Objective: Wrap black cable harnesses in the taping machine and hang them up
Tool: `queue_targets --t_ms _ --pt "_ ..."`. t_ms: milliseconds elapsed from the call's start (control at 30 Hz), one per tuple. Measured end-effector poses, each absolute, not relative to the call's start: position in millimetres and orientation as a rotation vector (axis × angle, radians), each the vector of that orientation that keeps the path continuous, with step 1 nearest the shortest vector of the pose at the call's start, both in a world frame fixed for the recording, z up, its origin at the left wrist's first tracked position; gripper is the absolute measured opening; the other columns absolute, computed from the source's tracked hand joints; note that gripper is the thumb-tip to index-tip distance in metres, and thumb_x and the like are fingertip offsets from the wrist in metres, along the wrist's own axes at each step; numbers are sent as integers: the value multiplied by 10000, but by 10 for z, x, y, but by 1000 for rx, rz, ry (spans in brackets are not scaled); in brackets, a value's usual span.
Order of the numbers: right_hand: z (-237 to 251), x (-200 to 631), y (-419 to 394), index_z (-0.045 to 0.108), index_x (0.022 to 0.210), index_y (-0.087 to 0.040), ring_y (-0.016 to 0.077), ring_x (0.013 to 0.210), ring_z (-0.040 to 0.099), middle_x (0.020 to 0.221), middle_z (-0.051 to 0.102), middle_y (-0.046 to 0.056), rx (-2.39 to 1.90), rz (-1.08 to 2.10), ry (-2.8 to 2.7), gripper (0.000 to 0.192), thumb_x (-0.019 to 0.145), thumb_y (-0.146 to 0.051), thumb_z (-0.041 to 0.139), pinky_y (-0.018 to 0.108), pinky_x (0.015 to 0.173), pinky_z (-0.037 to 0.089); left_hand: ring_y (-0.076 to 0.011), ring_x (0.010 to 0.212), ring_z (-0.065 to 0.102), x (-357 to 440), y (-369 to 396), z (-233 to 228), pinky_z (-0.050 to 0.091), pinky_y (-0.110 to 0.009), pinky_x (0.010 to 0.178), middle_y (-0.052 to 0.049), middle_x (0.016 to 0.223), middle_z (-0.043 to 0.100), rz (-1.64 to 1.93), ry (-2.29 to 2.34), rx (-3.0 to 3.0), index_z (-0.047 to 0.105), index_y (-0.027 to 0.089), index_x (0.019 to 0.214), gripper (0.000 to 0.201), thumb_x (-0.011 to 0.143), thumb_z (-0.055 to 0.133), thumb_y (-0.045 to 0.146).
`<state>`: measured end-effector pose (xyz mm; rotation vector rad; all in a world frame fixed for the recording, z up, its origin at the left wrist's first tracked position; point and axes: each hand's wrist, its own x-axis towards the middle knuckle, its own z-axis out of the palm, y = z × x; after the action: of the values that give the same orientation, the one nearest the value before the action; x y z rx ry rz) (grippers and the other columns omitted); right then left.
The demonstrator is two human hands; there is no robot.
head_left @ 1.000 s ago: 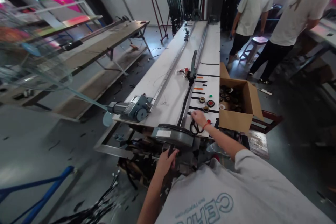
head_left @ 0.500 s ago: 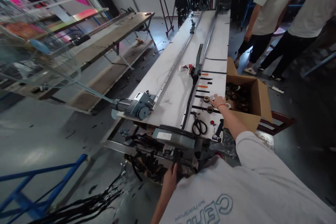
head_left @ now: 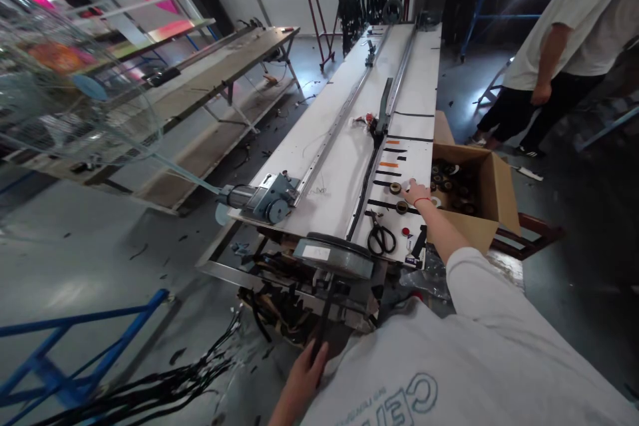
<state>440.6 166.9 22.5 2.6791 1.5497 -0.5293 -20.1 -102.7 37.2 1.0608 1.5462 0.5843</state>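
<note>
My right hand (head_left: 415, 193) reaches out over the near end of a long white table (head_left: 344, 166). Its fingers rest flat on the tabletop among small round knobs (head_left: 395, 188) and black tape marks, gripping nothing I can see. Black scissors (head_left: 382, 239) lie on the table just nearer to me than that hand. My left hand (head_left: 299, 383) is low, below the table's end. It is closed on a black strap (head_left: 324, 319) that runs up to the grey machine head (head_left: 334, 256).
An open cardboard box (head_left: 492, 180) of dark rolls stands right of the table. A motor (head_left: 269, 203) sits at the table's left corner. A person (head_left: 564, 33) stands at far right. A fan cage (head_left: 74, 100), a blue frame (head_left: 74, 373) and loose black straps (head_left: 164, 393) are on the left.
My right hand left the scissors and moved forward to the round knobs. My left hand dropped from the machine head and drew the black strap downward. My view tilted down.
</note>
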Motion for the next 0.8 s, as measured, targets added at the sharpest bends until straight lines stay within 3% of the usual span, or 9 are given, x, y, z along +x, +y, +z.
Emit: queue_targets --t_ms 67,200,333,433,500,567,667,733,800 --pt "254 4404 1660 410 1432 -96 343 1234 526 1252 607 234 2686 -539 1550 600 957 -459 463 451 1006 345 -296 816 656 -142 -1062 306 537 -359 685 -72 731 706 602 1624 1055 695 255 694 387 634 735 635" --pt "415 4387 1738 458 1396 -78 358 1245 514 1264 592 255 2698 -574 1562 575 953 -444 470 474 1013 354 -250 681 585 38 -969 281 480 -331 620 -49 625 609 595 1618 1115 618 235 627 464 680 653 694" --pt "678 4011 1473 481 1389 -133 272 1179 562 1252 618 185 2744 -606 1758 484 986 -389 403 379 991 400 -205 601 519 120 -801 310 430 -299 571 -10 569 529 684 1607 1116 611 226 691 482 665 667 704" --pt "792 3334 692 516 1365 -189 201 920 646 1028 692 101 2646 -897 2307 439 1018 -348 299 325 891 458 -152 525 445 65 -720 369 361 -258 490 29 551 463 799 1607 1054 594 209 747 535 668 670 733" --pt "772 2775 75 550 1314 -225 178 821 655 917 700 53 2237 -1263 2667 388 1003 -362 361 297 833 486 -120 495 396 2 -669 437 324 -235 458 44 551 433 856 1597 1054 569 200 748 587 680 636 779" --pt "682 2246 -371 555 1294 -244 177 919 666 1048 707 50 1757 -1494 2899 353 968 -316 440 297 872 497 -99 485 373 -58 -610 512 317 -219 449 48 553 426 879 1596 1084 543 196 726 621 682 606 812" --pt "495 1690 -479 552 1279 -169 273 1233 553 1359 574 163 1860 -1293 2894 412 894 -307 592 404 1027 440 -87 469 368 -123 -524 582 309 -206 431 54 537 424 876 1588 1099 537 190 732 666 633 611 845" --pt "382 1518 -277 557 1237 -121 317 1220 555 1325 574 220 2123 -1195 2630 395 902 -325 602 455 1012 444 -79 454 359 -157 -484 574 297 -198 416 64 525 418 855 1538 1099 553 184 761 697 595 628 856" --pt "297 1476 -49 578 1153 -122 303 1101 617 1173 648 193 2221 -1249 2396 286 937 -309 556 434 941 479 -73 446 353 -190 -459 530 293 -191 411 70 523 418 839 1475 1118 569 179 785 696 596 641 845"
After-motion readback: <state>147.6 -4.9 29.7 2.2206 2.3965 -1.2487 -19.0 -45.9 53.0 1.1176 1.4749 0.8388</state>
